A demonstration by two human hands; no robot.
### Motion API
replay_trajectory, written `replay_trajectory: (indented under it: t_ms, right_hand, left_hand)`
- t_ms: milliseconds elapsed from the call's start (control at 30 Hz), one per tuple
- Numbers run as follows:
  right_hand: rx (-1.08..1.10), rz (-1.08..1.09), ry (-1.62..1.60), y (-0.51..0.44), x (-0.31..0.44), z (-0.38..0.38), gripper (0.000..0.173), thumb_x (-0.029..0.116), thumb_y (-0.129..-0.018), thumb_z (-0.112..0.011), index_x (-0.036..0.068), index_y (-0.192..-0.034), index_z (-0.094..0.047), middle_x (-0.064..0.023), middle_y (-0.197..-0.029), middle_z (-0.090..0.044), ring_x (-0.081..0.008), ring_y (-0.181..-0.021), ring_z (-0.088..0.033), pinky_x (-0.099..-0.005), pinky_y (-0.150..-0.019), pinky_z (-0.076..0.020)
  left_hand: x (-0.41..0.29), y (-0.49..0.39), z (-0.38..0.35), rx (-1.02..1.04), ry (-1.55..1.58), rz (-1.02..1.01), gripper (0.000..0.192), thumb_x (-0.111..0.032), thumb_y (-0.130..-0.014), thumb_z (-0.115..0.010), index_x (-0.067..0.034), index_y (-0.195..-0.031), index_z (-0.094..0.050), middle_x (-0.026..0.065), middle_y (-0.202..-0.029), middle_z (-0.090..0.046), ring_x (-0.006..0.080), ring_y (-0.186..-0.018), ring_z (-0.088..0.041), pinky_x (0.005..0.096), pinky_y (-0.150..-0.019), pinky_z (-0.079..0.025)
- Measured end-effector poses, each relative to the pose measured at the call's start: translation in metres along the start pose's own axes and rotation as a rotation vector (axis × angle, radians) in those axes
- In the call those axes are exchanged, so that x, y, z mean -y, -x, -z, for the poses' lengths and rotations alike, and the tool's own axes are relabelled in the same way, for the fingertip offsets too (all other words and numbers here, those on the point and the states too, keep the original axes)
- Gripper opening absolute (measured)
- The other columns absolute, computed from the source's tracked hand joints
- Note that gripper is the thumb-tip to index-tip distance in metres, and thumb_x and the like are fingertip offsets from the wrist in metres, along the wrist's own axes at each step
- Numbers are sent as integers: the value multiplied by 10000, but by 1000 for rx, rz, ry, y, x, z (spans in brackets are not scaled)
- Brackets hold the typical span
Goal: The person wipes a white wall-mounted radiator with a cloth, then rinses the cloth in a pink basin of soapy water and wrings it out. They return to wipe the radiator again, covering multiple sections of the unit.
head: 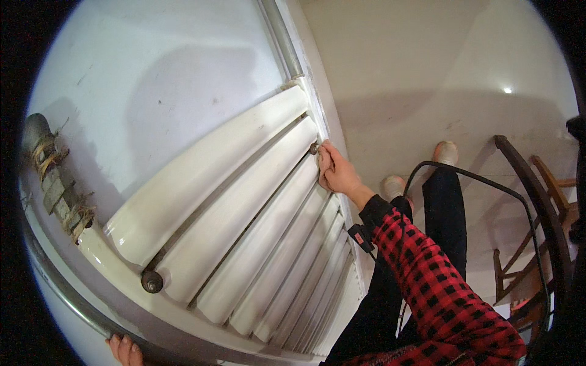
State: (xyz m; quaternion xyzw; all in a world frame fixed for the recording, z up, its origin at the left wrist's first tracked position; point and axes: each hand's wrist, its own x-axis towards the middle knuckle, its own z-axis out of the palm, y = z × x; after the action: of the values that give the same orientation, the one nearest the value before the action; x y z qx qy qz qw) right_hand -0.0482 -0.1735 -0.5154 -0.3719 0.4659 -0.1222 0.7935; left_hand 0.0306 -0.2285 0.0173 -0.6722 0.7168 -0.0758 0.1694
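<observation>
A cream radiator (238, 183) with broad rounded columns stands along the white wall. At its lower end, beside a small dark plug (313, 148), my right hand (341, 171) is closed on what looks like a small bunched pinkish cloth (323, 162). That hand is close against the radiator edge; its sleeve is red and black checked. Only the fingertips of my left hand (124, 350) show, at the lower left, touching a grey metal pipe (78, 306). The rest of that hand is out of view, so its grip is unclear.
A pipe joint (59, 183) wrapped with frayed fibre and a round dark plug (152, 281) are at the radiator's upper end. Another pipe (284, 41) runs along the wall's foot. Wooden chairs (531, 201) and a black cable (471, 171) are at the right, near my shoes (445, 152).
</observation>
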Motion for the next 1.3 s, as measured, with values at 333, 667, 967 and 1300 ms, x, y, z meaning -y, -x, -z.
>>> replay_trajectory:
  t_ms: [333,667,967,1300]
  right_hand:
    - [59,366,-147,90,76,-35,459,-24,-751,-507,81,-1198,-520,-139,-967,-581,-251,-857,-588,-324,-786,-443]
    - [-332,228,126,85,94,-54,363,44,-747,-510,46,-1106,-563,-183,-1124,-539,-389,-941,-482,-467,-856,-379]
    - [78,897,13,216,210,-114,384,158,-712,-603,78,-1088,-592,-63,-1036,-537,-263,-911,-491,-426,-775,-386]
    - [-356,710,-2,147,178,-100,326,98,-744,-573,64,-1067,-604,-105,-1049,-588,-285,-941,-525,-397,-809,-365]
  left_hand:
    - [0,2,0,-18,26,50,554,-467,-899,-455,55,-1003,-610,192,-987,-621,376,-1008,-535,541,-942,-366]
    - [7,19,9,100,12,159,518,-447,-882,-473,11,-1116,-538,183,-1133,-541,381,-1166,-426,557,-1056,-199]
    - [5,16,6,75,51,145,510,-439,-862,-489,3,-1108,-553,177,-1118,-553,381,-1146,-444,558,-1049,-212]
    - [7,14,5,51,54,131,503,-449,-851,-495,5,-1049,-580,172,-1071,-569,368,-1112,-468,560,-1041,-223]
